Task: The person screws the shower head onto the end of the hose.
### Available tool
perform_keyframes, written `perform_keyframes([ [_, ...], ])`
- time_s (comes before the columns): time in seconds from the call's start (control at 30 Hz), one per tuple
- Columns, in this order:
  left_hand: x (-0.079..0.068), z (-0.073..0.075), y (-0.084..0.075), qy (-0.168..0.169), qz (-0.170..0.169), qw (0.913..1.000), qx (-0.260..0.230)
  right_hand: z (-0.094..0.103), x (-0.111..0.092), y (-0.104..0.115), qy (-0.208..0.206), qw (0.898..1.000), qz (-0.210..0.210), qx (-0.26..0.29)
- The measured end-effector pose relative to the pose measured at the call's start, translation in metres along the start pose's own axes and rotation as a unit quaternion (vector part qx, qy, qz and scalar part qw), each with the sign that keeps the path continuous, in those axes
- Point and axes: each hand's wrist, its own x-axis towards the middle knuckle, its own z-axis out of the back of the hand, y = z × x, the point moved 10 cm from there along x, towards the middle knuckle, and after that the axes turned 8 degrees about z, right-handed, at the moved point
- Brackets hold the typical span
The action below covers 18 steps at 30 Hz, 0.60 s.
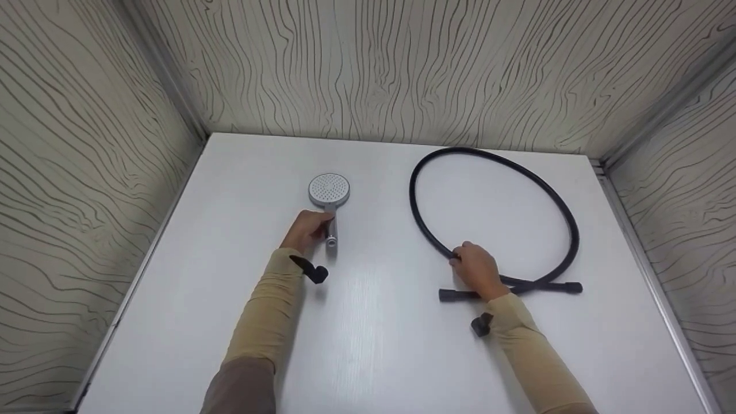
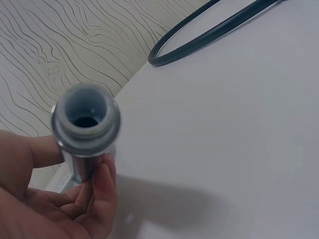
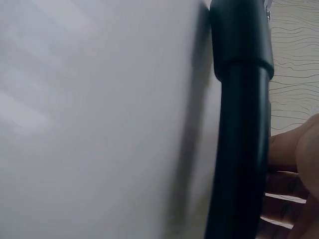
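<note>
A shower head (image 1: pixel 329 188) with a round, pale, dotted face is held by my left hand (image 1: pixel 306 231), thumb and fingers round its slim handle. In the left wrist view the handle's hollow connector end (image 2: pixel 86 143) points toward the camera. On the right, a long black shower hose (image 1: pixel 566 215) lies looped on the table. My right hand (image 1: pixel 478 271) grips the near left part of that loop. One wider hose end (image 1: pixel 453 295) sticks out left below this hand, and the other end (image 1: pixel 572 287) points right. The right wrist view shows an end fitting (image 3: pixel 241 40) close up.
The white table (image 1: pixel 368 345) carries both things. Wood-patterned panels (image 1: pixel 368 69) stand behind it and at both sides, with metal edging (image 1: pixel 667 310) along the right. Small black wrist mounts (image 1: pixel 313 270) hang from the sleeves.
</note>
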Motion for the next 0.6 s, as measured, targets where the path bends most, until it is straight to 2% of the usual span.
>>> perform_keyframes([
  [0.23, -0.004, -0.003, 0.003, 0.003, 0.009, 0.9999, -0.006, 0.002, 0.0, 0.0, 0.006, 1.0, 0.0, 0.0],
  [0.5, -0.008, -0.008, 0.007, 0.015, 0.007, 0.9996, -0.023, 0.013, -0.004, 0.008, -0.023, 0.999, 0.029, 0.0],
  [0.6, -0.009, -0.008, 0.007, 0.013, 0.0, 0.9997, -0.022, 0.01, -0.004, 0.006, -0.014, 1.0, 0.026, 0.008],
])
